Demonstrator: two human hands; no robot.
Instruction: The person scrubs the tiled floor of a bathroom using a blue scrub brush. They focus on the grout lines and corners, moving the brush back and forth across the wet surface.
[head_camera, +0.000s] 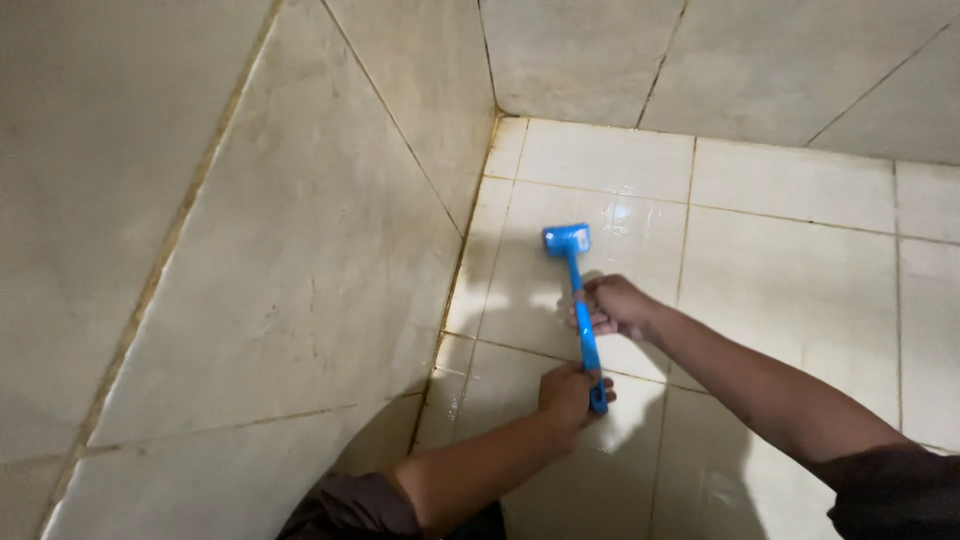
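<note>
The left hand (568, 392) is wrapped tight around the bottom end of a blue brush (578, 300), and the right hand (612, 305) grips the same handle farther up, so the two hands sit apart along it with a bare stretch of handle between them. The brush head rests on the pale tiled floor (790, 250), near the wall (300, 260) on the left but not touching it, with a narrow strip of tile between the head and the wall's foot. To the right the floor runs wide open; beyond the head, more tile reaches a corner. The underside of the brush head is hidden, the left fingers curl out of sight, and both dark sleeves (890, 490) are cut off at the bottom edge.
</note>
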